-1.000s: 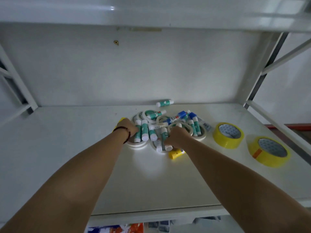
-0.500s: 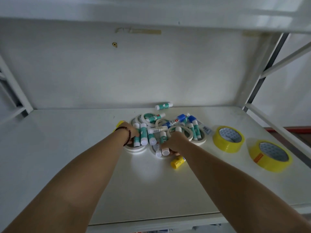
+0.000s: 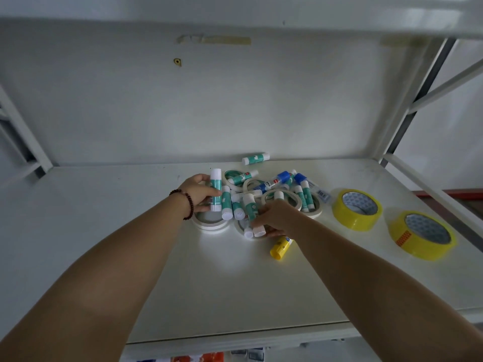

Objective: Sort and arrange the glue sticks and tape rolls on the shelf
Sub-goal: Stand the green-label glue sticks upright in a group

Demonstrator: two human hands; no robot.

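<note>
A: Hands?
B: Left hand (image 3: 200, 190) pinches a teal glue stick (image 3: 216, 190) upright above the pile. Right hand (image 3: 278, 218) curls round another stick (image 3: 251, 209) in the heap mid-shelf (image 3: 235, 283).
A: Handling?
B: Probably light, stiff, smooth plastic that rolls. Grip mid-barrel. White tape rings (image 3: 209, 222) lie flat underneath.

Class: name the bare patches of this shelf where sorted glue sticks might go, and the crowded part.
Bare: the shelf left of the left hand, and the front strip before the yellow glue stick. Crowded: the pile at centre back, and the two yellow tape rolls to its right.
</note>
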